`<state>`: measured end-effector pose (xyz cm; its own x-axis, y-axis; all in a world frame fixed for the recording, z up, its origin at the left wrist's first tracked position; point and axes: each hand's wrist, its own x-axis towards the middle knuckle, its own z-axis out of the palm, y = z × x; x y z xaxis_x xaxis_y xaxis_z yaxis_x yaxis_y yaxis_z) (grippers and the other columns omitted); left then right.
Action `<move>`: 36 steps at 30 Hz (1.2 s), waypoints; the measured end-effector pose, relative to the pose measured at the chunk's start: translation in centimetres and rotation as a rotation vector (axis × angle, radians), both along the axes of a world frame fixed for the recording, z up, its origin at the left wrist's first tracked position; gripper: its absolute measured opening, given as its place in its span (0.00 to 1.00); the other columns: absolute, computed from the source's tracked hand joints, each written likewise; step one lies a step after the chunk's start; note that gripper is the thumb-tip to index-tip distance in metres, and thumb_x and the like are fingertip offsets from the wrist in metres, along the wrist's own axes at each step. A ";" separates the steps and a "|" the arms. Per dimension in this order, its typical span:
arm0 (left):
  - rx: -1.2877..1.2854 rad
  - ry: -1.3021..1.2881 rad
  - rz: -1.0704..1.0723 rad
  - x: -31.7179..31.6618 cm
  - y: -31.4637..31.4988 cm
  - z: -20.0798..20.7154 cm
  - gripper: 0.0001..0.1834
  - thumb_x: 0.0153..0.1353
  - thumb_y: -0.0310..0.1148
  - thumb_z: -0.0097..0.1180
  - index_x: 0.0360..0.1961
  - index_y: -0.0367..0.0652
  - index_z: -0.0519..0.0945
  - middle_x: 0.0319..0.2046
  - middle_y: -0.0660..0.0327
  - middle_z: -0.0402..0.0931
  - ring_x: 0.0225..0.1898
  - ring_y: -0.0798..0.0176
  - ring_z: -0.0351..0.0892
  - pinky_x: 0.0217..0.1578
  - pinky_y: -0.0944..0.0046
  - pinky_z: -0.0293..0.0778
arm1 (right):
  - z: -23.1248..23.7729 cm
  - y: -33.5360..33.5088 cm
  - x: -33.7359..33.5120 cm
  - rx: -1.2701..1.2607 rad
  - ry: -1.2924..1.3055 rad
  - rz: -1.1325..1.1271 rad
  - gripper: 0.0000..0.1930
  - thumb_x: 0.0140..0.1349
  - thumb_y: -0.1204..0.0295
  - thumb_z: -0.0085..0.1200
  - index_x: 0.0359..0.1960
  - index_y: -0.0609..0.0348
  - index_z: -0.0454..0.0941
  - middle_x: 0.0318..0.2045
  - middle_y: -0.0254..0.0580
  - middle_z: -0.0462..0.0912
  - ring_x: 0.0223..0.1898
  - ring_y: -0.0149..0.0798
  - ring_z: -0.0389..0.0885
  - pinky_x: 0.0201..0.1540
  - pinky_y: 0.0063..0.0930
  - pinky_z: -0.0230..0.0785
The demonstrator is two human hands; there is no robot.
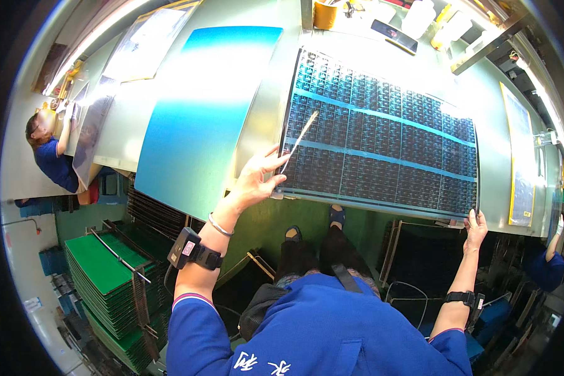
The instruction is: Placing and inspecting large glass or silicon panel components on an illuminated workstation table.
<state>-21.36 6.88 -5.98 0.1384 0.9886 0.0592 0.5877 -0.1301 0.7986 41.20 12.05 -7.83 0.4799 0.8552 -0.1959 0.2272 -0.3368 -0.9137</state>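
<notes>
Panel (382,141) apparently bordered the table (494,172) edge (bare strip rightward); left hand (255,178) gripped its left side, right hand (475,232) its near-right corner.

Camera: worn on the head, left one of a pair, looking steeply down and forward over the hands.
Shirt (294,313): nearest the lens, below the hands, cut by the lower edge.
Left hand (257,180): seen from above, close, near mid-picture.
Right hand (475,230): also close, lower and toward the right rim.
Panel (382,138): between and beyond the hands, viewed aslant from above.
Shoes (336,216): between the hands, deeper down, small.
Bench (492,188): beyond the hands, edges bowed by the fisheye.
People: small and distant, one (53,160) left of the left hand, another (545,269) right of the right.
</notes>
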 end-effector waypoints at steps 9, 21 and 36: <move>-0.183 0.014 -0.082 -0.3 -1.0 -0.4 0.38 0.46 0.27 0.63 0.62 0.53 0.67 0.65 0.52 0.58 0.71 0.51 0.38 0.68 0.48 0.27 | -1.4 0.3 0.5 0.004 -0.016 -0.029 0.09 0.60 0.68 0.59 0.41 0.52 0.79 0.29 0.18 0.76 0.28 0.16 0.70 0.31 0.12 0.63; -0.144 0.055 -0.059 0.1 -1.2 -0.8 0.38 0.45 0.24 0.61 0.62 0.52 0.67 0.66 0.52 0.55 0.71 0.52 0.38 0.68 0.48 0.27 | -2.3 -0.2 1.3 0.020 0.068 -0.024 0.10 0.59 0.69 0.59 0.42 0.52 0.79 0.33 0.21 0.79 0.33 0.17 0.73 0.34 0.14 0.65; -0.136 0.292 -0.093 0.8 -0.9 0.3 0.39 0.42 0.24 0.59 0.62 0.44 0.67 0.66 0.48 0.54 0.70 0.45 0.40 0.67 0.45 0.34 | 5.2 15.4 -1.5 -0.412 0.023 0.492 0.35 0.55 0.69 0.61 0.65 0.54 0.59 0.50 0.47 0.75 0.50 0.35 0.74 0.50 0.31 0.69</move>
<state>-20.58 5.93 -5.68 0.2197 0.9672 -0.1275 0.7847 -0.0975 0.6121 39.69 27.42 -2.67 0.0427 0.8265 -0.5613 0.4263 -0.5232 -0.7380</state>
